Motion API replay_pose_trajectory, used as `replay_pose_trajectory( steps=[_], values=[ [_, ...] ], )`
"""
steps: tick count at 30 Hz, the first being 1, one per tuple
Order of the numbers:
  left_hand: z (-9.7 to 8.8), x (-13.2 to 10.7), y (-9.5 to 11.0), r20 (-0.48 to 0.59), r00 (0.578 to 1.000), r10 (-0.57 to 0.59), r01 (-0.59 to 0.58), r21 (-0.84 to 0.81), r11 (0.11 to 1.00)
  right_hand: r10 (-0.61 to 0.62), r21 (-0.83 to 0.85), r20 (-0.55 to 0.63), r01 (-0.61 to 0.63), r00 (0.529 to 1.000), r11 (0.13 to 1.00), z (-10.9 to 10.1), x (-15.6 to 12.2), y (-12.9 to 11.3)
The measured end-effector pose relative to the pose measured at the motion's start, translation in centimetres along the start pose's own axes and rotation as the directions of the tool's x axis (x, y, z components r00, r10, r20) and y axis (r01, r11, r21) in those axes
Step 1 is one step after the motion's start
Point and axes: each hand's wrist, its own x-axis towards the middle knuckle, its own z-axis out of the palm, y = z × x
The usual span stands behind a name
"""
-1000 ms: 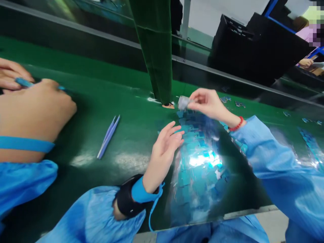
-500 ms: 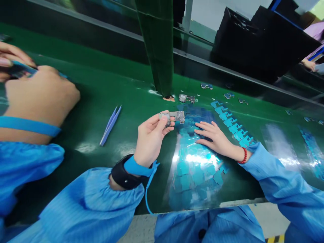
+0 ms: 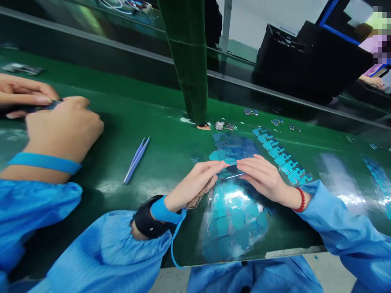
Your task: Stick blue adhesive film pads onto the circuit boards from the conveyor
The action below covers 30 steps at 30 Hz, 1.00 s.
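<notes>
My left hand point(image 3: 200, 177) is curled around a small circuit board point(image 3: 198, 196), whose brownish edge shows below the fingers. Its fingertips reach toward those of my right hand point(image 3: 267, 179), leaving a small gap. The right fingers are drawn together; what they pinch, if anything, is hidden. A dark piece shows between the two sets of fingertips, and I cannot tell whether it is held or lies on the sheet. Beneath both hands lies a clear plastic sheet point(image 3: 233, 207) carrying rows of teal die-cut film pieces.
Blue tweezers point(image 3: 136, 160) lie left of my hands. A post point(image 3: 191, 61) rises behind them, with another circuit board point(image 3: 225, 126) near its foot. A strip of teal film pieces point(image 3: 281, 156) lies to the right. At far left, a co-worker's hands point(image 3: 64, 130) hold something dark.
My left hand has turned over and lowered, tucking the board under its fingers. My right hand's spread fingers have come together, and the fingertips of both hands are now close.
</notes>
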Motion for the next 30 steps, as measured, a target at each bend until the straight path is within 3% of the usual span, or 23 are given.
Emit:
replay_pose_trajectory(
  steps=[4,12,16,19,21,24,27,30],
  values=[
    [-0.1,0.1,-0.2,-0.055,0.998,0.04,-0.039,0.03,0.999,-0.098,-0.077,0.06,0.103,0.993,0.992,0.3,0.5,-0.2],
    [-0.2,0.0,0.3,-0.055,0.997,0.058,-0.054,0.06,0.997,0.002,-0.086,0.165,0.013,0.986,0.996,0.6,0.8,0.4],
    [-0.1,0.2,0.1,-0.155,0.974,0.164,-0.143,0.141,0.98,0.047,0.141,0.251,-0.085,0.967,0.986,1.0,1.6,0.3],
    [0.1,0.2,-0.1,-0.144,0.971,0.191,-0.165,0.176,0.971,0.182,0.362,0.271,-0.275,0.945,0.891,1.1,2.5,-0.2],
    [0.2,0.1,-0.2,-0.139,0.97,0.201,-0.174,0.181,0.968,0.336,0.475,0.307,-0.45,0.89,0.757,1.0,3.1,-0.4],
    [0.3,0.0,-0.2,-0.147,0.969,0.2,-0.175,0.168,0.97,0.564,0.583,0.344,-0.642,0.751,0.498,1.0,3.4,-0.2],
    [0.2,0.1,-0.2,-0.158,0.972,0.172,-0.148,0.151,0.977,0.714,0.672,0.294,-0.669,0.636,0.318,1.1,3.1,0.8],
    [0.1,0.3,-0.3,-0.194,0.973,0.121,-0.09,0.164,0.982,0.82,0.719,0.247,-0.665,0.516,0.202,1.3,2.6,2.4]
  ],
)
